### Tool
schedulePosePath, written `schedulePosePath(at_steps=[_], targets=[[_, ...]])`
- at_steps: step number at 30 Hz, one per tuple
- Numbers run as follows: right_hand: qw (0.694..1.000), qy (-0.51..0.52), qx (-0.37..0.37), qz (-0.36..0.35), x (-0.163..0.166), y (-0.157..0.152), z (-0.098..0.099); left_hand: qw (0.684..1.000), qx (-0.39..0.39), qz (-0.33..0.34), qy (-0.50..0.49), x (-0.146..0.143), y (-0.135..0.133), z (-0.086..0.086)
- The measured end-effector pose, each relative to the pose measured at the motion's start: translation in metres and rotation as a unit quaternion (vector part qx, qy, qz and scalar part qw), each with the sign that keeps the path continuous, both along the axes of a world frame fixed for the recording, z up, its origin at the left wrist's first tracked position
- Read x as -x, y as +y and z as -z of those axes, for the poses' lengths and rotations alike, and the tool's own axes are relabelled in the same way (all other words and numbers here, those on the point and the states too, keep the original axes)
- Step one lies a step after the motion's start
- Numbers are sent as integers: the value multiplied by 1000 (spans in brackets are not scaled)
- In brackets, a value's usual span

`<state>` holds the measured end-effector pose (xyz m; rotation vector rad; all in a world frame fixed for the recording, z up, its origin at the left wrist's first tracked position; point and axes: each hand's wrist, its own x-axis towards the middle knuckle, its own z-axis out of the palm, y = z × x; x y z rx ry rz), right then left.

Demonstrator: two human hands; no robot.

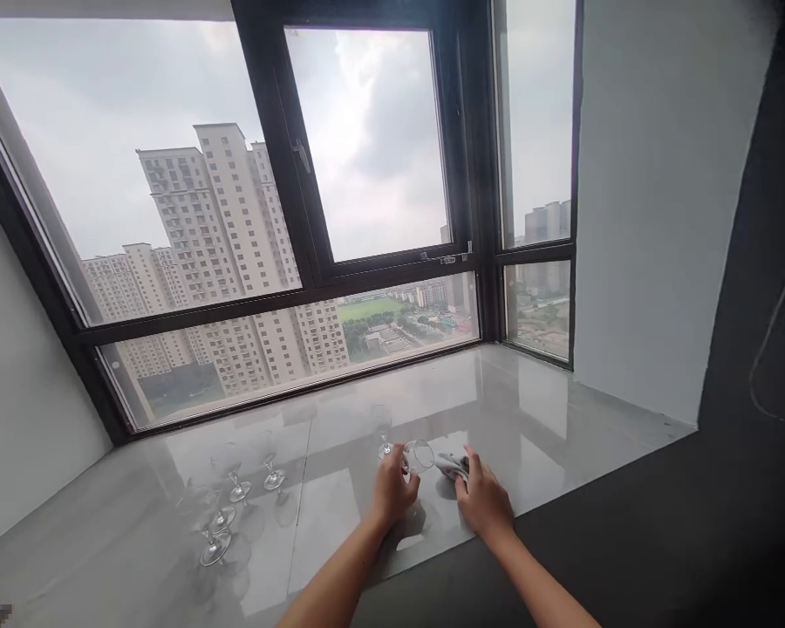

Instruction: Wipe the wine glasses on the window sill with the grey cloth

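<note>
My left hand [394,485] is closed around a clear stemmed glass [422,454], which lies tilted on its side with the round rim turned to the right. My right hand [485,495] pinches a folded grey-white cloth [451,467] just right of that rim, with a small gap between cloth and glass. Behind my left hand another clear stemmed glass [385,450] stands upright on the glossy sill. The base and stem of the held glass are mostly hidden by my fingers.
Several clear stemmed glasses [215,548] stand upright on the left of the grey tiled windowsill [340,523]. Dark-framed windows [314,279] rise behind it, and a white wall [654,218] bounds the right. The sill's front edge runs beneath my forearms.
</note>
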<state>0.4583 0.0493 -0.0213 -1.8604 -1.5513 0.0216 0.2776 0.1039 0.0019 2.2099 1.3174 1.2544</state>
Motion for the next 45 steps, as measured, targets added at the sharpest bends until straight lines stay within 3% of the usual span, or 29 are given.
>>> schedulePosePath(at_steps=[5,13,16,19,23,26,30,45], targets=[[1000,8,6,-11,-2,-1,-3,994,55,-38,-85,26,-31,-6],[1000,-8,16,-4,-4,7,8,948,124,-200,-215,121,-81,2],[1000,-20,9,-5,-4,8,10,954,116,-204,-184,149,-94,3],[1000,-21,11,-10,-4,7,9,969,88,-216,-79,166,-106,4],[1000,-14,17,-14,-5,6,7,954,4,-260,148,175,-120,10],[999,-21,19,-17,-6,5,7,923,-32,-305,233,173,-126,15],[999,-41,13,-14,-5,3,7,900,-32,-346,265,169,-128,17],[998,-55,21,26,7,-5,-2,912,-86,-306,258,172,-127,21]])
